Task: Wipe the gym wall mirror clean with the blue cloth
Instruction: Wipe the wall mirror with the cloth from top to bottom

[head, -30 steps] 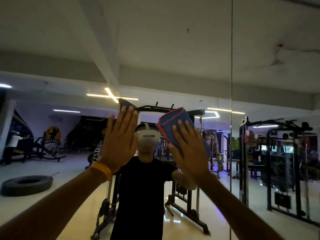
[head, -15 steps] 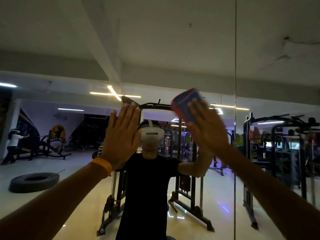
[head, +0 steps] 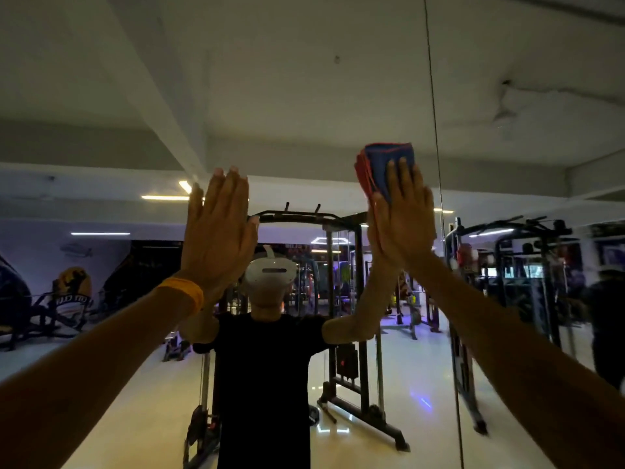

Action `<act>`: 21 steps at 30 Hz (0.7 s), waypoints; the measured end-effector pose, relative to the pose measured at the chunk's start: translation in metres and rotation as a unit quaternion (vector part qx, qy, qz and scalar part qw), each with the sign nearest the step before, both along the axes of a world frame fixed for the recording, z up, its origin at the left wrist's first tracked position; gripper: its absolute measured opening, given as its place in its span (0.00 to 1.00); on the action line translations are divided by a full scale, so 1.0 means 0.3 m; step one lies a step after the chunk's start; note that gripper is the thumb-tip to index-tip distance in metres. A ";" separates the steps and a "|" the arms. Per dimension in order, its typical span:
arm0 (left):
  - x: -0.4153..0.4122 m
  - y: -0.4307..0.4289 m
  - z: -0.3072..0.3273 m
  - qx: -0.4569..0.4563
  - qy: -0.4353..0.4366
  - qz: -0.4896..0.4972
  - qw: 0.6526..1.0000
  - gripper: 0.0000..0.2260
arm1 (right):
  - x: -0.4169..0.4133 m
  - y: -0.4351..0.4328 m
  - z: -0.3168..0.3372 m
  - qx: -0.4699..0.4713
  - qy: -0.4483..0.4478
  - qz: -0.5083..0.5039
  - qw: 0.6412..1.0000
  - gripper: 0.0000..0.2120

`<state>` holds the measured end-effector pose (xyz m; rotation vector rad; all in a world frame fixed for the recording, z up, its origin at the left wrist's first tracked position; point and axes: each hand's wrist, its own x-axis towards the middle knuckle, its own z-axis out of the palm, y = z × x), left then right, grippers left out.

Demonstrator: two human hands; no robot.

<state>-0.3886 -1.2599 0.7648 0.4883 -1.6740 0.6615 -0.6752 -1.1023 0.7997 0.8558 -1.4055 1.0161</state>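
Most of the folded blue cloth with the red edge [head: 384,164] is hidden under your right hand [head: 402,228] — only its top and left side peek out. Both your arms are cut off by the bottom corners of the picture. The gym machines seen in the glass on the right are dark and blurry.

Your right hand is raised high. Its fingers [head: 394,177] are straight and close together, pressing the cloth flat on the big wall mirror [head: 304,79], just left of the thin dark seam [head: 434,130] between two panes.

Your left hand [head: 216,231] is up too, a bit lower, with its fingers straight and side by side. It holds nothing — its palm faces the glass. You wear an orange band [head: 184,294] on that wrist.
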 end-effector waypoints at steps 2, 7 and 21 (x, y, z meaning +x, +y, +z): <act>-0.015 0.001 0.039 -0.003 -0.008 0.013 1.000 0.31 | 0.116 -0.056 -0.042 -0.032 -0.034 -0.003 0.999 0.30; -0.025 -0.011 0.054 -0.011 -0.003 0.030 0.999 0.31 | 0.300 -0.131 -0.236 0.155 0.162 0.011 0.974 0.30; -0.016 -0.027 0.048 -0.040 -0.008 0.008 0.999 0.30 | 0.309 -0.128 -0.129 0.090 0.080 0.028 0.992 0.31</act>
